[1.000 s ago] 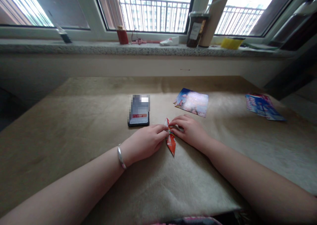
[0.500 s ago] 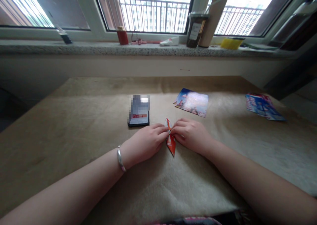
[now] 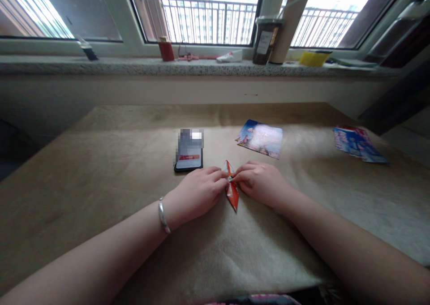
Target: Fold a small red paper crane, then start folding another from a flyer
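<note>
A small folded piece of orange-red paper (image 3: pixel 232 195) lies on the tan cloth-covered table (image 3: pixel 101 170) between my two hands. My left hand (image 3: pixel 198 194), with a silver bangle on the wrist, pinches its middle from the left with curled fingers. From the right, my right hand (image 3: pixel 264 184) pinches the same spot, fingertips meeting those of the left. The paper's pointed ends stick out above and below the fingers.
A black phone (image 3: pixel 188 152) lies just behind my left hand. A printed card (image 3: pixel 261 138) sits behind my right hand, and more coloured sheets (image 3: pixel 358 143) lie at the right edge. The window sill (image 3: pixel 134 65) holds a red cup (image 3: pixel 166 49), a dark jar (image 3: pixel 265 40) and a yellow item (image 3: pixel 314 57).
My right hand's fingers have drawn in from lying flatter on the table to a tighter pinch on the paper. The left hand and paper have barely moved.
</note>
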`<action>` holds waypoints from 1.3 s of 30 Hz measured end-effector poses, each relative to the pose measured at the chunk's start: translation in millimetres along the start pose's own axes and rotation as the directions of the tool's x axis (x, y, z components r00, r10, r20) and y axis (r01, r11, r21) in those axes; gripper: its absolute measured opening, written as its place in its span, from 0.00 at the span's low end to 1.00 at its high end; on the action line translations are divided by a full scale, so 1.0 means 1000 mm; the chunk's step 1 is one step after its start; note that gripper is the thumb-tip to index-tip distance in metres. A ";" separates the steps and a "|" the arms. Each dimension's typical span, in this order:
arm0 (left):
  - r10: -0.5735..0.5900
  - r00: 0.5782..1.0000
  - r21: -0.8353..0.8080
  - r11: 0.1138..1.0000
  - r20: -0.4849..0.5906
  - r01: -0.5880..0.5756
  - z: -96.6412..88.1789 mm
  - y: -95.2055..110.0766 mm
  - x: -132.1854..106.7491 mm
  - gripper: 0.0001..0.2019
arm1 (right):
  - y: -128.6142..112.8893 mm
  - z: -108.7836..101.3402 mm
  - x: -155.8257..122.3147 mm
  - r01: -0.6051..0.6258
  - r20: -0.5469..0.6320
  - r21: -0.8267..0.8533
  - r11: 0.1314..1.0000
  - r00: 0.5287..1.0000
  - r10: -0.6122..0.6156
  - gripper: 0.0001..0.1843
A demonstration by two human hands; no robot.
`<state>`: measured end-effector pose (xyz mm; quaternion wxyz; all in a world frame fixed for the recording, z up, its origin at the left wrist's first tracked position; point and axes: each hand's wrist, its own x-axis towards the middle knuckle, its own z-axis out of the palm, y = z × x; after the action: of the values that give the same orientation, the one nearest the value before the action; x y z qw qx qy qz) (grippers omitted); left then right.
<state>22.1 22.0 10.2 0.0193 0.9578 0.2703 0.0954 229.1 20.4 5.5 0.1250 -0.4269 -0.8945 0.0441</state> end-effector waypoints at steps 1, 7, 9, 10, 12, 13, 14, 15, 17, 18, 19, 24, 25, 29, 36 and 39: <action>-0.004 1.000 -0.008 1.000 0.003 0.004 -0.001 0.000 0.000 0.15 | 0.000 0.000 0.000 0.005 -0.001 -0.001 1.000 1.000 -0.005 0.12; -0.008 0.999 -0.052 0.999 0.042 0.010 -0.002 -0.007 -0.001 0.18 | 0.002 0.000 -0.001 -0.002 0.004 0.005 1.000 1.000 0.002 0.12; -0.002 0.999 -0.059 0.998 0.048 0.005 -0.002 -0.009 -0.002 0.20 | 0.002 0.001 -0.001 0.007 0.008 0.007 1.000 1.000 -0.007 0.12; 0.000 0.999 -0.061 0.998 0.048 0.003 -0.001 -0.009 -0.002 0.20 | 0.002 0.001 -0.001 0.009 0.009 0.004 1.000 1.000 -0.009 0.12; 0.004 0.999 -0.059 0.998 0.044 -0.001 -0.001 -0.009 -0.003 0.21 | 0.002 0.001 -0.002 0.010 0.009 -0.010 1.000 1.000 -0.010 0.12; 0.006 0.999 -0.056 0.998 0.039 -0.004 0.000 -0.009 -0.003 0.20 | 0.001 0.001 -0.002 0.007 0.011 -0.020 1.000 1.000 -0.007 0.12; 0.009 0.999 -0.052 0.999 0.032 -0.007 0.000 -0.009 -0.003 0.20 | 0.000 0.001 -0.002 0.005 0.015 -0.033 0.999 1.000 -0.005 0.12; 0.012 1.000 -0.046 0.999 0.023 -0.011 0.000 -0.008 -0.003 0.19 | -0.001 0.001 -0.002 0.001 0.018 -0.047 0.999 1.000 -0.001 0.11; 0.016 1.000 -0.031 0.999 0.004 -0.016 0.000 -0.006 -0.003 0.18 | -0.003 0.000 -0.002 -0.002 0.023 -0.077 0.997 1.000 0.004 0.11; 0.016 1.000 -0.020 1.000 0.000 -0.016 0.000 -0.006 -0.003 0.18 | -0.005 0.000 -0.002 -0.002 0.025 -0.092 0.996 1.000 0.005 0.11; 0.016 1.000 -0.010 1.000 -0.001 -0.016 0.000 -0.005 -0.002 0.17 | -0.006 0.000 -0.001 0.000 0.027 -0.107 0.994 1.000 0.003 0.10; 0.013 1.000 0.003 1.000 -0.014 -0.013 -0.001 -0.004 -0.002 0.15 | -0.012 -0.001 0.000 0.029 0.044 -0.146 0.989 0.999 -0.023 0.10; 0.015 1.000 0.002 1.000 -0.013 -0.015 -0.001 -0.004 -0.002 0.15 | -0.011 -0.002 0.000 0.028 0.046 -0.142 0.989 0.999 -0.022 0.10; 0.026 1.000 -0.003 1.000 0.007 -0.026 0.000 -0.006 -0.002 0.17 | -0.004 -0.001 -0.002 -0.020 0.042 -0.045 0.999 0.999 0.022 0.09; 0.044 0.999 -0.019 0.999 -0.011 -0.045 0.005 -0.015 -0.005 0.19 | 0.015 0.010 -0.002 -0.027 -0.057 0.264 0.964 0.997 0.044 0.08; 0.060 0.996 -0.055 0.996 -0.059 -0.064 0.007 -0.016 -0.005 0.19 | 0.013 0.011 0.000 -0.075 -0.073 0.287 0.955 0.992 0.100 0.07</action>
<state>10.9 32.9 0.8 0.0356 0.9617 0.2381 0.1308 236.1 29.5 -7.2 0.2217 -0.4454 -0.8528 0.1589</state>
